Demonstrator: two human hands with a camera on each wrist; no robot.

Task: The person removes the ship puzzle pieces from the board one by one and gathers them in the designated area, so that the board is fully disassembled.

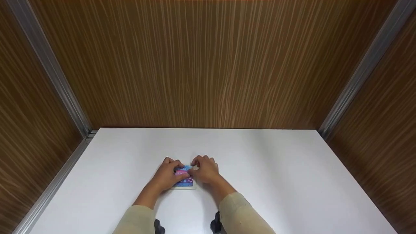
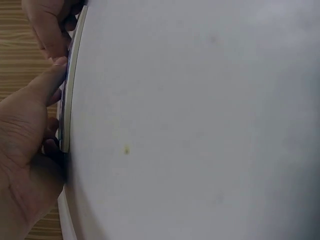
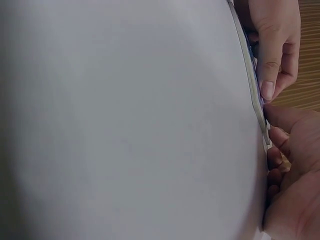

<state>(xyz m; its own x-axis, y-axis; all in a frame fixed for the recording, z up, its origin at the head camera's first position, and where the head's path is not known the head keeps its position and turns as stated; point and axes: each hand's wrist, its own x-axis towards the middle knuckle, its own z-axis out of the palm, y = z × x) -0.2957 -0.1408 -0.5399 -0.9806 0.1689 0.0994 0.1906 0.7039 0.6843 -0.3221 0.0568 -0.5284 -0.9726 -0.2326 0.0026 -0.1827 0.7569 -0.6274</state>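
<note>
A small flat picture board (image 1: pixel 184 184) with a pale border and a blue, pink and purple printed face lies on the white table. My left hand (image 1: pixel 166 174) grips its left side, the thumb stretched across the picture and the index finger bent toward the far edge. At the right side, my right hand (image 1: pixel 206 169) holds the board near its far right corner with bent index finger and thumb. Both thumb tips come close together over the face. In the right wrist view, the pale board edge (image 3: pixel 248 62) shows beside the right thumb. The hands hide parts of the picture.
The white tabletop (image 1: pixel 276 182) extends around the board. Brown wood-grain panels (image 1: pixel 208 65) stand behind it and at both sides, with grey metal strips (image 1: pixel 354 74) at the corners. Dark wrist devices (image 1: pixel 216 223) show below the sleeves.
</note>
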